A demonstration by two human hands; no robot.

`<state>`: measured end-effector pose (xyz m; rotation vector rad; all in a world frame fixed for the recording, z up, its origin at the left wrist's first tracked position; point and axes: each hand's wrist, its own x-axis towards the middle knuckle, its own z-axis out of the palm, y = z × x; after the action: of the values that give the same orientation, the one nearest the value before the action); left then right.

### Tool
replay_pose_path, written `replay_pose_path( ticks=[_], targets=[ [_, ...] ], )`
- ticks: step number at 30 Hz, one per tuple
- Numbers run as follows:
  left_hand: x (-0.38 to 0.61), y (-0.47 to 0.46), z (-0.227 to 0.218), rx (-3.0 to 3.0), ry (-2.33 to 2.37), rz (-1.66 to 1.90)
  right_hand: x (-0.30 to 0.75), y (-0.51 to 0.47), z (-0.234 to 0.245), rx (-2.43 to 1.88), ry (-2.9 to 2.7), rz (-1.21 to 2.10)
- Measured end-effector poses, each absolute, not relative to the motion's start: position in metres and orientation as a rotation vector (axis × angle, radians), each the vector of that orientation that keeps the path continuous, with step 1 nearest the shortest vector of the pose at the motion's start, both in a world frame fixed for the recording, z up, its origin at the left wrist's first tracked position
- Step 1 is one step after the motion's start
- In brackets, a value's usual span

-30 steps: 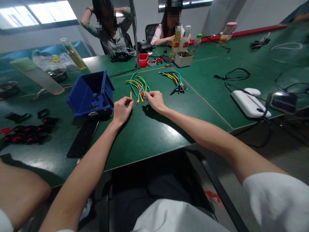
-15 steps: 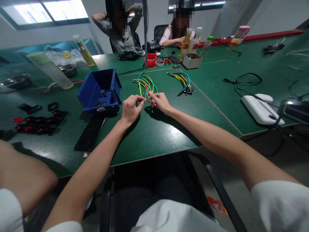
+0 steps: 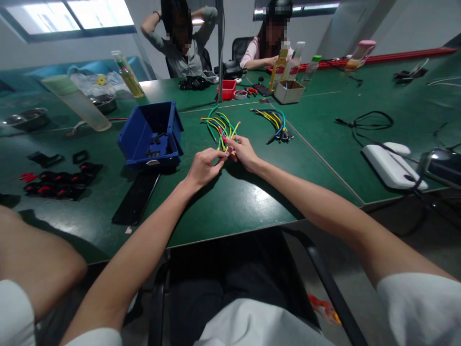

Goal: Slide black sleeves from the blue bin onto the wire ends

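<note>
Over the near side of a bundle of green, yellow and red wires (image 3: 216,126), my two hands meet at the fingertips. My left hand (image 3: 203,169) is closed in a pinch at the lower end of a wire. Closed from the other side, my right hand (image 3: 245,153) grips a yellow wire (image 3: 236,129) whose free end points up and to the right. The fingers partly cover what lies between them, so the small end piece cannot be made out. To the right lies a second bundle of wires (image 3: 275,117) with black ends.
A blue bin (image 3: 131,144) with small black parts stands left, with a dark phone-like slab (image 3: 136,199) before it. Black-and-red parts (image 3: 57,185) lie further left. A metal pole (image 3: 220,53) rises behind the wires; a white device (image 3: 389,166) sits right. Two people sit opposite.
My left hand has moved slightly right, closer to my right hand. A yellow wire end now sticks up beyond my right fingers. The whole view has shifted a little.
</note>
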<state>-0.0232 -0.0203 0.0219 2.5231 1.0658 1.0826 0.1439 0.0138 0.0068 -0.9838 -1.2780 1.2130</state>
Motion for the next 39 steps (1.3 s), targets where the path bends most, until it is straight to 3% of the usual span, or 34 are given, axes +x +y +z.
replay_pose_path(
  ticks=[7, 13, 23, 28, 39],
  targets=[
    [-0.026, -0.015, 0.019, 2.557, 1.113, 1.018, 0.143, 0.015, 0.006, -0.955, -1.133, 1.2],
    [-0.029, -0.014, 0.021, 2.599, 1.124, 1.162, 0.146, 0.023, 0.0, -0.973, -1.018, 1.117],
    [-0.07, 0.003, 0.044, 2.107, 2.007, 1.682, 0.15, 0.028, 0.002, -1.069, -0.939, 1.018],
    [-0.086, 0.011, 0.051, 1.922, 2.284, 1.483, 0.15, 0.027, 0.002, -1.084, -0.932, 1.008],
    [-0.1, 0.02, 0.05, 1.887, 2.397, 1.133, 0.151, 0.029, 0.001, -1.098, -0.941, 0.992]
  ],
)
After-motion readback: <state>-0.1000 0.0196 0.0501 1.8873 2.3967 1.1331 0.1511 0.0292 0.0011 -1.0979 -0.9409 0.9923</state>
